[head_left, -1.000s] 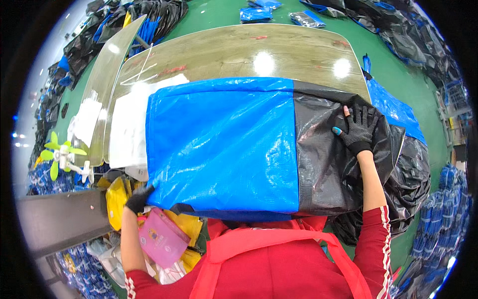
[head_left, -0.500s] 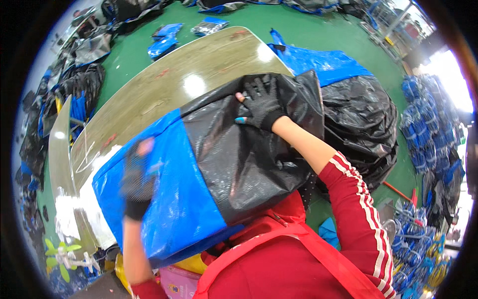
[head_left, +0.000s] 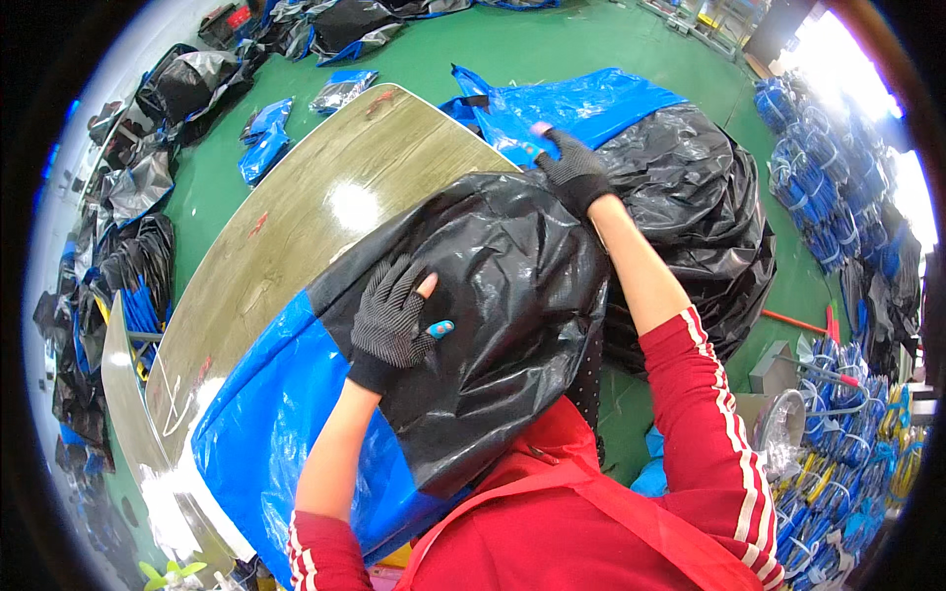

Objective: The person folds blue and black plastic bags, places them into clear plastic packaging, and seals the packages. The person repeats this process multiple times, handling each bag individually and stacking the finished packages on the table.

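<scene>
Along the near edge of the counter (head_left: 286,227), a large blue-and-black plastic sheet (head_left: 473,379), blue portion toward the left end, black portion toward the right edge. Lower side of it reaches the wearer's red apron (head_left: 562,492); black half rumpled, with creases and a soft bulge.

Left hand (head_left: 389,320), in a black dotted glove, lies on the black portion near the colour seam. Grip apart: fingers spread, palm down, nothing clamped. Thumb tip shows blue (likewise on the other hand).

Right hand (head_left: 574,169), gloved the same, is out by the counter's right edge, at the blue end of a second heap of plastic (head_left: 680,158). Thumb and forefinger tips are at the blue material; cannot tell whether the grip is closed on it or only laid against it. Heap sits just beside the right edge, mostly black, bunched in folds.

Beyond the far edge, on green floor (head_left: 212,212): flat blue packets (head_left: 264,143) and a clear-wrapped one (head_left: 342,91). Well off the right edge, tied blue bundles (head_left: 813,172) (stacked high), a red-handled tool (head_left: 796,321) on the floor nearer in.
</scene>
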The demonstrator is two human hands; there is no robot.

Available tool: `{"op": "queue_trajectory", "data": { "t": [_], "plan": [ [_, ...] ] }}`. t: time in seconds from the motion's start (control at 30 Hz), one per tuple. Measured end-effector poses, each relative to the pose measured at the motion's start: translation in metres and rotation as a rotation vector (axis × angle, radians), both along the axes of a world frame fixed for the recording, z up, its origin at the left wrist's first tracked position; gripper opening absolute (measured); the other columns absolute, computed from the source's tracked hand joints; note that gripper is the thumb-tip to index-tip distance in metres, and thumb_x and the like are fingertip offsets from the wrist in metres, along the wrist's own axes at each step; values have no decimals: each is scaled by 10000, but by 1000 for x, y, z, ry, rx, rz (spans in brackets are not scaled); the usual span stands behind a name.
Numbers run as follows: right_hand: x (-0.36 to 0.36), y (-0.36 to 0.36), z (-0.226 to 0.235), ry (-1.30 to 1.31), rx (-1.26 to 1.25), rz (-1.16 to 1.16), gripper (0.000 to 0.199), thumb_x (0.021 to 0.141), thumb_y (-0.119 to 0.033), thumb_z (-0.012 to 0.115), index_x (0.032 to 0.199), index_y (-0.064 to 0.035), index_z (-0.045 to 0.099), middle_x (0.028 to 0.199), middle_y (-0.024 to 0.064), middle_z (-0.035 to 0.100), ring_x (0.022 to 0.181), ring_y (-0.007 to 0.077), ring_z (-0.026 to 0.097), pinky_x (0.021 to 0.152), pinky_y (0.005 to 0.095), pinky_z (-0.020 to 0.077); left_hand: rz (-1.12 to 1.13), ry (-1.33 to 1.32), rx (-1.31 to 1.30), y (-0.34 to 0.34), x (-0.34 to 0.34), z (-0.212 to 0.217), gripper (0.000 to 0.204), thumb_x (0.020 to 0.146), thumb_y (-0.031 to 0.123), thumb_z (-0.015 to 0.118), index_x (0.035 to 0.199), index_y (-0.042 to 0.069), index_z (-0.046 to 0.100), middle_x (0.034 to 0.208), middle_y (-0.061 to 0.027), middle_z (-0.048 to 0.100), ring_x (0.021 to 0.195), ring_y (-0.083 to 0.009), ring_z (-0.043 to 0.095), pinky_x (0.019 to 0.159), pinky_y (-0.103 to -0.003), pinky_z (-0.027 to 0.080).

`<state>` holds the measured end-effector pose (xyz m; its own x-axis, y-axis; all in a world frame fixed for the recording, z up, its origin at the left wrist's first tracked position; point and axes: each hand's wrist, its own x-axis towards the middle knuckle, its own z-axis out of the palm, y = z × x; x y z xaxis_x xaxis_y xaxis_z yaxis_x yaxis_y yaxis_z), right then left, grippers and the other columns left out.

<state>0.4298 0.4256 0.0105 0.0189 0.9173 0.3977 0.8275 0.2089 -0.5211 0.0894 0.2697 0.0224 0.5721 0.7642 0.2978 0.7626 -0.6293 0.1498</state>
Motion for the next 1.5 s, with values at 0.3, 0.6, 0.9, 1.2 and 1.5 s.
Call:
{"op": "queue_trajectory", "data": {
  "t": [0.3,0.6,0.9,1.2,1.5],
  "plan": [
    [52,-51,-13,-46,196,109,663,889,-338,644,1441,-95,369,1270,270,553,1164,385,560,930,423,478,-83,112,-64,6,19,-25,742,797,638,573,1392,200,497,1526,-186,309,1428,-426,205,1130,-656,42],
    [67,1,-23,556,-48,26,446,843,-347,657,1140,-15,640,1121,193,672,1012,321,645,868,359,493,402,-84,263,108,43,10,389,881,280,570,1167,18,606,1180,-223,597,1128,-410,541,1009,-485,385],
    [34,28,-2,-28,-42,-75,368,862,-383,572,848,-33,685,875,251,649,836,444,620,742,500,497,243,-78,-53,143,8,-32,240,920,271,533,862,41,567,800,-193,588,755,-414,564,677,-499,456],
    [6,-23,20,-317,219,382,340,801,-416,640,1050,-187,676,1128,113,638,1122,302,558,969,469,421,-206,122,-220,101,80,5,670,819,514,593,1372,151,484,1525,-195,310,1432,-403,221,1150,-599,87],
    [16,-204,61,-15,356,729,499,777,-363,711,1210,-144,594,1147,158,626,1121,408,561,964,585,405,-272,16,-39,90,70,-50,707,849,538,548,1422,139,442,1524,-189,316,1438,-395,208,1160,-584,32]
  ]
}}
